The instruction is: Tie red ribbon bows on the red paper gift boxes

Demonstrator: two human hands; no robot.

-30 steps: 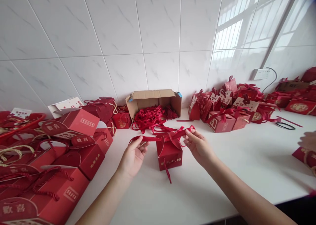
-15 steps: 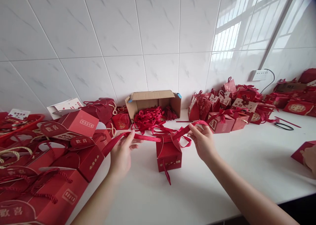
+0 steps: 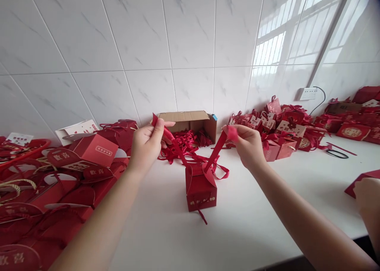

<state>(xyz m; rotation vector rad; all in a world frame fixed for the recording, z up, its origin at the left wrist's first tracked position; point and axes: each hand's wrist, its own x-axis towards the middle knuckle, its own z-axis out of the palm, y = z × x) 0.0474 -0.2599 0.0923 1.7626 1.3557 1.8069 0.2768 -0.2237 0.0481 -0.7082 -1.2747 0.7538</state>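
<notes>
A small red gift box [image 3: 201,189] is stood upright on the white counter [image 3: 267,211], near the middle and just nearer than an open cardboard carton [image 3: 190,119] from which loose ribbons [image 3: 181,142] spill. A red ribbon [image 3: 214,154] is passed through its curved top flaps. One end is pinched between thumb and fingers of the left hand [image 3: 147,144], the other in the same closed pinch by the right hand [image 3: 247,146]. Both ends are held raised and spread, so the strands run taut in a V down to the box, seemingly to draw the flaps together. The box is of deep red card, with gold lettering on its near face and a thin tail trailing in front. Larger red boxes [image 3: 74,164] are piled at the left, and another person's hand [image 3: 366,195] is seen at the right edge.
</notes>
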